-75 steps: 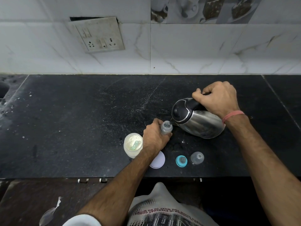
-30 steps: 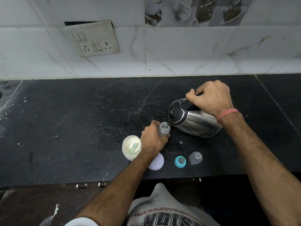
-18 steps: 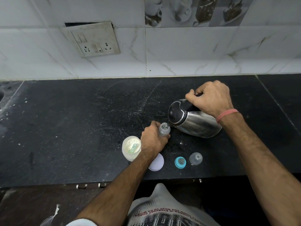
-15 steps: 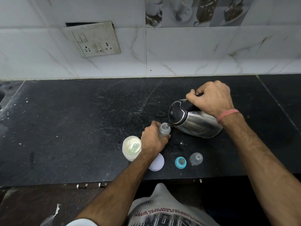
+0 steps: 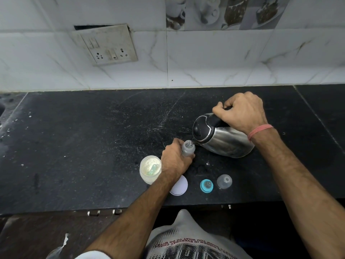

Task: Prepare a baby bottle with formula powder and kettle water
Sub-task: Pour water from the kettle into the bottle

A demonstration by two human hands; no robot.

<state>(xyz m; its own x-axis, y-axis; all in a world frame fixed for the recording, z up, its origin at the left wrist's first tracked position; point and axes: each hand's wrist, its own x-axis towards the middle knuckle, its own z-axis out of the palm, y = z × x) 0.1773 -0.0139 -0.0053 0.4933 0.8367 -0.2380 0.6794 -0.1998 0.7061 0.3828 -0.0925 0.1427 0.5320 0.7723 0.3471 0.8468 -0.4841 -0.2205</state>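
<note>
Two open containers sit on the desk (image 5: 74, 146): a bottle (image 5: 188, 150) grasped upright in the left hand (image 5: 175, 161), and a jar (image 5: 150, 171) of pale powder with a scoop, touching that wrist. The right hand (image 5: 240, 114) clenches the handle of the kettle (image 5: 222, 136), whose tilted spout meets the bottle's mouth. Nearer the body lie a white lid (image 5: 179, 187), a teal ring (image 5: 206, 186) and a clear cap (image 5: 224, 181).

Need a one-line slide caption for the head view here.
Left hand steadies the open baby bottle on the black counter while the right hand tips the steel kettle, spout at its mouth.
</note>
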